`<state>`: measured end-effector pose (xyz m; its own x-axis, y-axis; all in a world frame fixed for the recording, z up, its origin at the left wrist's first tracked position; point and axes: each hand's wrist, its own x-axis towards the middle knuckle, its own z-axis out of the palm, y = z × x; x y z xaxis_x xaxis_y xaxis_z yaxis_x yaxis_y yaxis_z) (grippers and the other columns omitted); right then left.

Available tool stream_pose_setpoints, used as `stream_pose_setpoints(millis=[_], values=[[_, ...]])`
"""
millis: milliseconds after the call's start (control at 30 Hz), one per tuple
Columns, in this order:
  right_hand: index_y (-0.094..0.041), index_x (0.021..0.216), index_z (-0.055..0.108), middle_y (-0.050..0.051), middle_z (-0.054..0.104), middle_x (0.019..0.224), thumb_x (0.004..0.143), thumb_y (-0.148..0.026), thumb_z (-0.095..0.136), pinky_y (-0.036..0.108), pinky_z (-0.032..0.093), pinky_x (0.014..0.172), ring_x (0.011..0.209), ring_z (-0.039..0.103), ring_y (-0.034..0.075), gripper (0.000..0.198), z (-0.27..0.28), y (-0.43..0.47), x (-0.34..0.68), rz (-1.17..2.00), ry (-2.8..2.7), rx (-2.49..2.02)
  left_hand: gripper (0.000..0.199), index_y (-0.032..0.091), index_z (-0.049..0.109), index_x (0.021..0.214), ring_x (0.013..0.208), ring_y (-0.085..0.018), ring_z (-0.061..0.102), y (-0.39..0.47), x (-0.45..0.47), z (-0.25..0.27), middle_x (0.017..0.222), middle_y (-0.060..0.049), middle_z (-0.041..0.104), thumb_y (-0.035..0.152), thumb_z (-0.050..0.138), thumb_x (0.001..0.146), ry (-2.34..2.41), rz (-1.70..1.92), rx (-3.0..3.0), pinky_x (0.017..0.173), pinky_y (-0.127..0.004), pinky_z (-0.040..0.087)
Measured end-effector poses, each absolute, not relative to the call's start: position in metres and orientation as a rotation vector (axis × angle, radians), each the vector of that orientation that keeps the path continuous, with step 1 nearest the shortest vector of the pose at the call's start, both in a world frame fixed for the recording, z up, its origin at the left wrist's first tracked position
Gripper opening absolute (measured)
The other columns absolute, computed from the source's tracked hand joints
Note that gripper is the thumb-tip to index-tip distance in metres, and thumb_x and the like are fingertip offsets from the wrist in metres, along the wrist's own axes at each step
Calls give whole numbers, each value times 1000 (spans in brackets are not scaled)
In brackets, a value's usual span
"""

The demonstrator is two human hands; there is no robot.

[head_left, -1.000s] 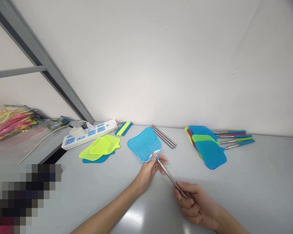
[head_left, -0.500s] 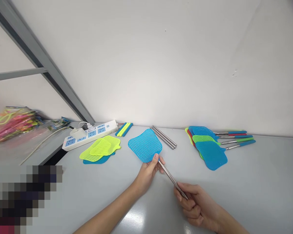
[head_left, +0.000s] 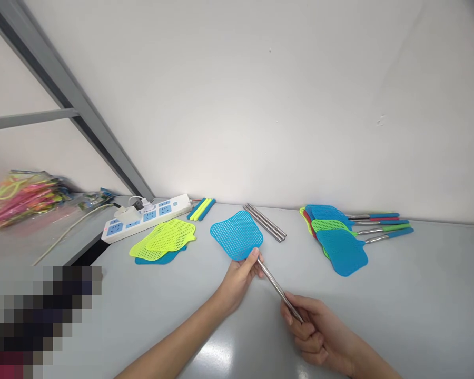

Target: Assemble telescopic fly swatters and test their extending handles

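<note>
My left hand [head_left: 240,276] is closed around the neck of a blue fly swatter head [head_left: 237,235], thumb on top. A metal rod [head_left: 275,287] meets that neck and slants down to the right. Closed around the rod's lower part is my right hand [head_left: 314,331]. My left fingers hide the joint between head and rod. Behind the blue head lie several loose metal rods [head_left: 265,223]. To its left, yellow swatter heads [head_left: 169,239] overlap a blue swatter head [head_left: 158,259] on the table.
Assembled fly swatters [head_left: 343,252] with coloured grips lie stacked at the right. A white power strip [head_left: 146,217] with plugs and several blue and yellow grips [head_left: 201,209] are at the back left. Bagged colourful items [head_left: 23,197] sit at the far left. A wall [head_left: 284,131] rises behind the table.
The blue head has shifted very slightly right and tilted a little in my left hand. Both hands keep their grip in nearly the same place.
</note>
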<state>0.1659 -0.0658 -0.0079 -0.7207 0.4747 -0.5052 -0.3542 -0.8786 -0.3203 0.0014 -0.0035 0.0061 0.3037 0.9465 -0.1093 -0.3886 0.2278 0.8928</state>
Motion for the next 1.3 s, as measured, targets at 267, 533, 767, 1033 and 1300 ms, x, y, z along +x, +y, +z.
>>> stream_pose_setpoints(millis=[267, 533, 767, 1033, 1300], values=[[-16, 65, 49, -10, 19, 39, 77, -44, 42, 15, 3, 29, 28, 9, 1, 32, -6, -66, 164, 2515, -300, -902, 22, 16, 54, 74, 55, -8, 47, -3, 2, 7, 72, 1, 52, 38, 53, 73, 779, 1074, 844, 60, -24, 40], [-16, 66, 50, -10, 19, 38, 77, -44, 43, 15, 3, 28, 27, 9, 1, 31, -6, -66, 165, 2536, -292, -882, 16, 15, 55, 75, 56, -7, 47, -2, 0, 1, 71, 1, 54, 32, 55, 74, 808, 1059, 847, 63, -23, 40], [-15, 66, 51, -9, 20, 38, 79, -43, 40, 15, 5, 27, 27, 9, 1, 33, -6, -66, 168, 2565, -306, -799, 16, 14, 55, 74, 56, -7, 47, -3, -1, 2, 72, 1, 54, 30, 55, 74, 807, 1054, 862, 64, -23, 40], [-15, 66, 52, -9, 21, 39, 79, -42, 40, 14, 6, 27, 28, 10, 1, 33, -6, -66, 165, 2544, -318, -789, 16, 16, 56, 74, 57, -8, 48, -3, -1, -1, 68, 1, 54, 31, 53, 75, 807, 1052, 902, 64, -24, 39], [-15, 72, 54, -9, 24, 41, 80, -44, 38, 16, 9, 29, 29, 13, 2, 34, -4, -69, 163, 2484, -420, -830, 23, 13, 59, 73, 58, -10, 48, -8, -2, 4, 59, 0, 53, 35, 53, 74, 837, 867, 1246, 60, -23, 37]])
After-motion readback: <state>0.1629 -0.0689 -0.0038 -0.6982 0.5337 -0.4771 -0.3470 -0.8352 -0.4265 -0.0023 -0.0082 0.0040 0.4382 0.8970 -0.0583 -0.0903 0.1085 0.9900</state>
